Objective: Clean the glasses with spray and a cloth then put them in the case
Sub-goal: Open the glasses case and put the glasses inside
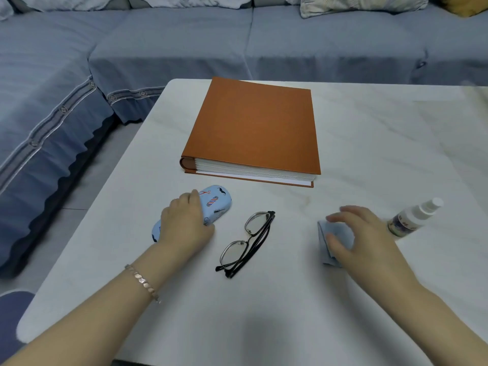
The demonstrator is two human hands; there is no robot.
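Head view: my left hand (184, 223) curls round the pale blue patterned glasses case (216, 202) on the white marbled table (264, 313). The folded black-framed glasses (248, 241) lie between my hands, untouched. My right hand (367, 233) arches over the folded light blue cloth (338, 229); I cannot tell whether it grips. A small white spray bottle (412, 215) stands just beside it.

Table (369, 143): album (253, 128), case (217, 203), glasses (245, 241), cloth (339, 229), bottle (412, 215).

A home living room — a blue-grey sofa (184, 43) with cushions (364, 5) wraps round the far and left sides of a white marble-look coffee table (369, 159) — on which an orange album (253, 128) lies.
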